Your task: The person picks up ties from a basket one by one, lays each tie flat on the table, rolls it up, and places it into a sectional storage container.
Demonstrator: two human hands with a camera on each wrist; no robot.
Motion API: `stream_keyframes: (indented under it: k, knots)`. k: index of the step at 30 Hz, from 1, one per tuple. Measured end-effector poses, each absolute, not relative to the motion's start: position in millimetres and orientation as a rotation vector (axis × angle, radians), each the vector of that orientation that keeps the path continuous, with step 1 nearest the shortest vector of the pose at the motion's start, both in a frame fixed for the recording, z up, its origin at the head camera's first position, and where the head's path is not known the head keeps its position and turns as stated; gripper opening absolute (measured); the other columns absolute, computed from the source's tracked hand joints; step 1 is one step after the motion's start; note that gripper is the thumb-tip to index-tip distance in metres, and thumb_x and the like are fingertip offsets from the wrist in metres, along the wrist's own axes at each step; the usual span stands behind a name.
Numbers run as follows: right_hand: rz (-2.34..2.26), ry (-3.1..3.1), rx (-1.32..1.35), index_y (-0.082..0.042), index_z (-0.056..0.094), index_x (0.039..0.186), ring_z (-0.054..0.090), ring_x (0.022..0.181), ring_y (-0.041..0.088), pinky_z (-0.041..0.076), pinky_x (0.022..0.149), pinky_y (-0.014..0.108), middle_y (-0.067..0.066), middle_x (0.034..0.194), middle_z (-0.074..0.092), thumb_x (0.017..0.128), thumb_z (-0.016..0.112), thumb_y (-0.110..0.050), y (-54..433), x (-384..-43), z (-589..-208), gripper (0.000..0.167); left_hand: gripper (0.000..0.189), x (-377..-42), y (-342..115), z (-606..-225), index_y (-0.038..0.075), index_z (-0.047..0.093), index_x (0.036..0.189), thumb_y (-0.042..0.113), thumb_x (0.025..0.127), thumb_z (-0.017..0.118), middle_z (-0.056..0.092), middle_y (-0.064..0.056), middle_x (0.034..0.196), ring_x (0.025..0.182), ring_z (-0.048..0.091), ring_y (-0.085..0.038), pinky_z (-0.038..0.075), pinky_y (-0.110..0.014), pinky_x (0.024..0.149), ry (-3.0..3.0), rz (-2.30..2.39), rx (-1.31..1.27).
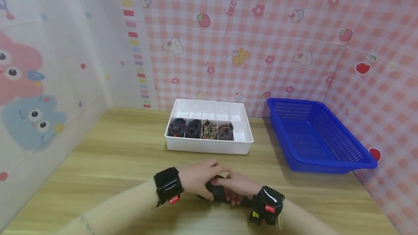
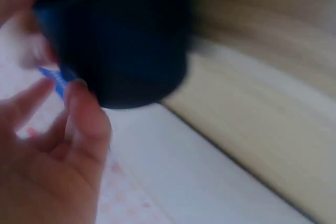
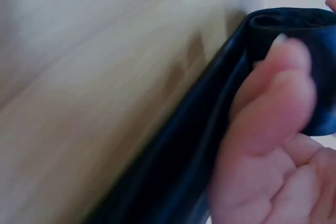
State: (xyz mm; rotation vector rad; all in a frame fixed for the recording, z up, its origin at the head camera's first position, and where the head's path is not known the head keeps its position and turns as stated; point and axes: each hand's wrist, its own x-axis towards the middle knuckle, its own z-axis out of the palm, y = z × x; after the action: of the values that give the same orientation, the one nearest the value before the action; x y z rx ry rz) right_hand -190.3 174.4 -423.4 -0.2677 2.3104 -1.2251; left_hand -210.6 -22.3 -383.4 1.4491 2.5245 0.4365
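Note:
A dark navy necktie point(image 1: 217, 192) is partly wound into a roll between both hands, low over the table in front of the tray. My left hand point(image 1: 197, 178) grips the roll from the left, with thumb and fingers around it. From the other side my right hand point(image 1: 240, 185) holds it, fingers curled at the roll. In the left wrist view the roll point(image 2: 123, 40) looks smooth and dark, slightly blurred. The right wrist view shows the coil's folded end point(image 3: 294, 22) and a long flat tail point(image 3: 178, 156) running off toward the lower left.
A white divided tray point(image 1: 209, 145) stands ahead, with several rolled patterned ties point(image 1: 209, 130) in its front compartments. To its right is a blue plastic basket point(image 1: 294, 160). Patterned cloth point(image 1: 261, 46) hangs behind and at both sides of the wooden table point(image 1: 124, 144).

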Motion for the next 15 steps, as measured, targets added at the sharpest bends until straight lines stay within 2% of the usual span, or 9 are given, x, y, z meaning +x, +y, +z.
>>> stream_keyframes:
  k: [3, 5, 9, 11, 15]
  knots:
    - [-1.16, 2.329, -0.256, -0.005, 0.061, 0.059, 0.05, 0.035, 0.01, 0.039, 0.033, 0.022, 0.001, 0.048, 0.054, 0.085, 0.06, -0.054, 185, -190, -425, 0.056, 0.074, -214, -26, -394, 0.015, 0.049, 0.14, 0.034, 0.076, 0.081, 0.058, -0.003, 0.119, 0.103, 0.052, -0.011, 0.042, -0.025, 0.088, 2.53, 0.409, 1.497]
    - [-1.133, 2.342, -0.259, -0.005, 0.062, 0.062, 0.05, 0.035, 0.009, 0.039, 0.034, 0.022, 0.001, 0.049, 0.054, 0.086, 0.061, -0.052, 191, -190, -426, 0.053, 0.069, -215, -30, -401, 0.017, 0.052, 0.139, 0.042, 0.079, 0.076, 0.061, -0.001, 0.119, 0.105, 0.052, -0.012, 0.041, -0.026, 0.09, 2.553, 0.376, 1.528]
    - [-1.153, 2.299, -0.286, -0.003, 0.064, 0.066, 0.052, 0.037, 0.01, 0.04, 0.035, 0.022, 0.001, 0.05, 0.054, 0.089, 0.062, -0.049, 198, -191, -427, 0.052, 0.076, -215, -38, -413, 0.025, 0.045, 0.146, 0.055, 0.081, 0.069, 0.057, -0.002, 0.127, 0.115, 0.049, -0.017, 0.04, -0.031, 0.096, 2.581, 0.344, 1.546]
    - [-1.176, 2.26, -0.297, -0.004, 0.064, 0.066, 0.052, 0.037, 0.01, 0.04, 0.035, 0.022, 0.001, 0.051, 0.054, 0.091, 0.06, -0.048, 198, -191, -428, 0.051, 0.08, -214, -42, -418, 0.027, 0.04, 0.149, 0.055, 0.08, 0.071, 0.052, -0.005, 0.131, 0.118, 0.048, -0.02, 0.041, -0.035, 0.097, 2.575, 0.362, 1.535]
    - [-1.21, 2.195, -0.322, -0.005, 0.062, 0.068, 0.052, 0.039, 0.009, 0.04, 0.037, 0.022, 0.001, 0.053, 0.054, 0.094, 0.058, -0.044, 193, -194, -428, 0.047, 0.079, -215, -48, -420, 0.028, 0.041, 0.147, 0.031, 0.078, 0.079, 0.05, -0.009, 0.124, 0.108, 0.051, -0.018, 0.044, -0.033, 0.091, 2.525, 0.476, 1.51]
